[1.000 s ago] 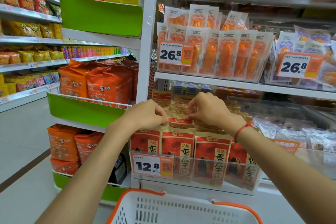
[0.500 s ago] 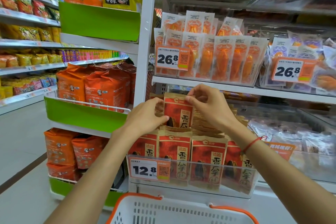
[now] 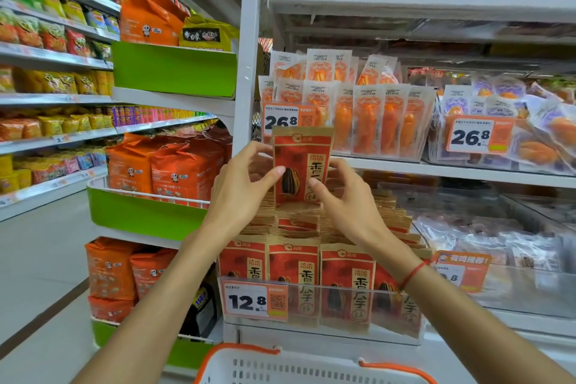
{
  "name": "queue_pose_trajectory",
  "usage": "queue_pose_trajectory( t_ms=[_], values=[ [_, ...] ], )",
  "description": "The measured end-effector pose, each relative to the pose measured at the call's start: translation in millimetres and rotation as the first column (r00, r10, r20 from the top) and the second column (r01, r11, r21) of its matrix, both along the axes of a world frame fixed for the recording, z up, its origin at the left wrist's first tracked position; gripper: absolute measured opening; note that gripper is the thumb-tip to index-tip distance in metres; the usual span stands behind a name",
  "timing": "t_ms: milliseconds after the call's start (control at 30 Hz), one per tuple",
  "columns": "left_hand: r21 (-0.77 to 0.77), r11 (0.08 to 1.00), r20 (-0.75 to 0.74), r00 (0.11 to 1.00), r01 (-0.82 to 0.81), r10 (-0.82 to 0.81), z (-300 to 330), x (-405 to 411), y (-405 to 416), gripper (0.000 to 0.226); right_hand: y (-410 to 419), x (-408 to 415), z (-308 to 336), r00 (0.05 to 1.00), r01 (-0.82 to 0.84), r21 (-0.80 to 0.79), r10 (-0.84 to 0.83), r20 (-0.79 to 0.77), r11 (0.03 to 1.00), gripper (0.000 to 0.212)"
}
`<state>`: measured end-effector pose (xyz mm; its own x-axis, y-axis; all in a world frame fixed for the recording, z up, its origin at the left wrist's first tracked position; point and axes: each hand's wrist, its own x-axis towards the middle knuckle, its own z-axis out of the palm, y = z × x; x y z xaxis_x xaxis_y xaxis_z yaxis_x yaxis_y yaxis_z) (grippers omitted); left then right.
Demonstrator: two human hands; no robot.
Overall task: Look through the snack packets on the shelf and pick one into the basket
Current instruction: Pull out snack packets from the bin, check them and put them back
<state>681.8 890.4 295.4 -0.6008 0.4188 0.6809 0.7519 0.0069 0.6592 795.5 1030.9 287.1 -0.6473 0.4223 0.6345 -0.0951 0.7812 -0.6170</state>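
A red and brown packet of sunflower seeds (image 3: pixel 300 162) is held upright above the rows of matching packets (image 3: pixel 293 271) in a clear shelf bin (image 3: pixel 321 332). My left hand (image 3: pixel 243 193) grips its left edge with the thumb on the front. My right hand (image 3: pixel 346 199) pinches its lower right side. The white basket (image 3: pixel 299 366) with orange handles sits at the bottom edge, below the bin.
A price tag reading 12.8 (image 3: pixel 254 301) hangs on the bin front. Above, a shelf holds orange vacuum packs (image 3: pixel 367 117) tagged 26.8. Orange bags fill the green end rack (image 3: pixel 146 215) on the left. The aisle floor (image 3: pixel 37 259) runs left of it.
Both hands have lifted one packet up out of the rows, from partly raised to fully clear of the stack. The view has tilted upward a little.
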Motion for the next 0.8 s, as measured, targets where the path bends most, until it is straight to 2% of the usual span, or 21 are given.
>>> queue_pose_trajectory(
  t_ms=[167, 267, 333, 400, 567, 700, 800],
  values=[
    [0.076, 0.995, 0.009, 0.998, 0.066, -0.066, 23.0, 16.8, -24.1, 0.024, -24.3, 18.3, 21.0, 0.987, -0.102, -0.058, 0.094, -0.129, 0.993, 0.021],
    [0.063, 0.991, 0.146, 0.982, 0.115, -0.123, 25.3, 35.1, -34.3, 0.029, -37.4, 36.9, 19.7, 0.979, -0.170, -0.155, 0.149, -0.137, 0.973, 0.023],
    [0.055, 0.982, 0.291, 0.938, 0.182, -0.190, 15.5, 46.7, -42.8, 0.029, -43.0, 49.6, 6.6, 0.974, -0.222, -0.285, 0.200, -0.103, 0.932, 0.023],
    [0.031, 0.977, 0.373, 0.905, 0.209, -0.205, -2.0, 56.9, -51.7, 0.021, -48.1, 60.4, -13.7, 0.966, -0.251, -0.394, 0.252, -0.052, 0.884, 0.019],
    [0.039, 0.981, 0.552, 0.814, 0.191, -0.180, -48.1, 73.1, -66.1, 0.010, -53.9, 71.2, -47.5, 0.920, -0.306, -0.527, 0.389, 0.051, 0.793, 0.022],
    [-0.019, 0.981, 0.591, 0.794, 0.194, -0.145, -71.7, 72.5, -70.5, 0.029, -49.3, 74.1, -61.4, 0.911, -0.296, -0.568, 0.406, 0.075, 0.768, 0.032],
    [-0.054, 0.972, 0.574, 0.804, 0.227, -0.156, -77.3, 70.9, -74.0, 0.030, -47.5, 74.3, -70.1, 0.911, -0.253, -0.540, 0.386, 0.147, 0.803, 0.038]
  ],
)
